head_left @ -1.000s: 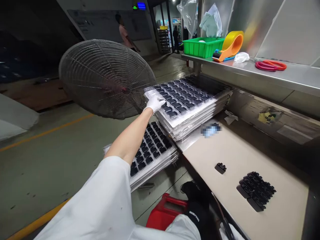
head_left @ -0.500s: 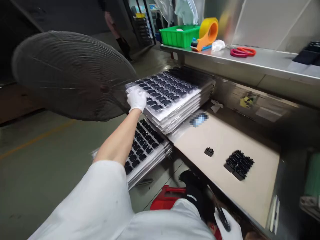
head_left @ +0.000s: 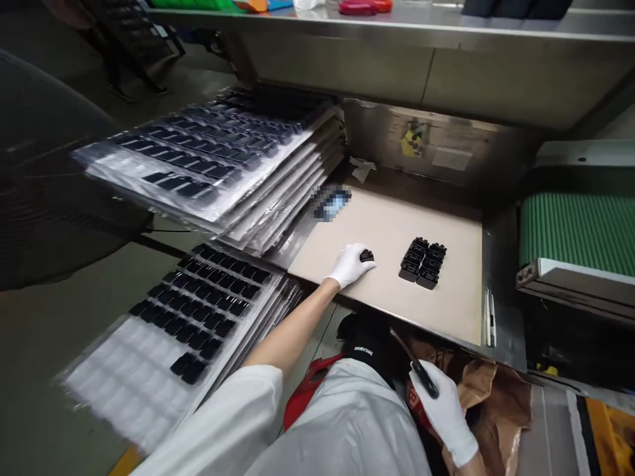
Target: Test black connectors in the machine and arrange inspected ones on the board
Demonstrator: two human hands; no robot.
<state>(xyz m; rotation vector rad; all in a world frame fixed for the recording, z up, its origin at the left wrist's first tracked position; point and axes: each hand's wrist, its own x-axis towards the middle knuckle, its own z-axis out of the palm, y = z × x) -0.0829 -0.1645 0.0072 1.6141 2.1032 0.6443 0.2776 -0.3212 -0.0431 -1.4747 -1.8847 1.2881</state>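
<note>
My left hand (head_left: 350,266), in a white glove, rests on a beige board (head_left: 421,311) and pinches a small black moulded part (head_left: 366,255) at its fingertips. To its right lies a tight group of similar black parts (head_left: 423,263), apart from the hand. My right hand (head_left: 441,410), also gloved, is low near my body and grips a black-handled tool (head_left: 423,370) with a thin shaft. Two stacks of clear plastic trays holding rows of black parts sit left of the board: an upper stack (head_left: 213,165) and a lower stack (head_left: 188,317).
A pixelated blurred item (head_left: 331,203) lies at the board's far corner. A steel shelf (head_left: 436,26) runs overhead, a green belt conveyor (head_left: 570,228) stands right, a brown paper bag (head_left: 496,410) lies below, and a dark wire fan guard (head_left: 44,172) looms left.
The view has swung down and right. My left hand has left the tray stack and come onto the board at the small black part. My right hand with its tool shows more fully.
</note>
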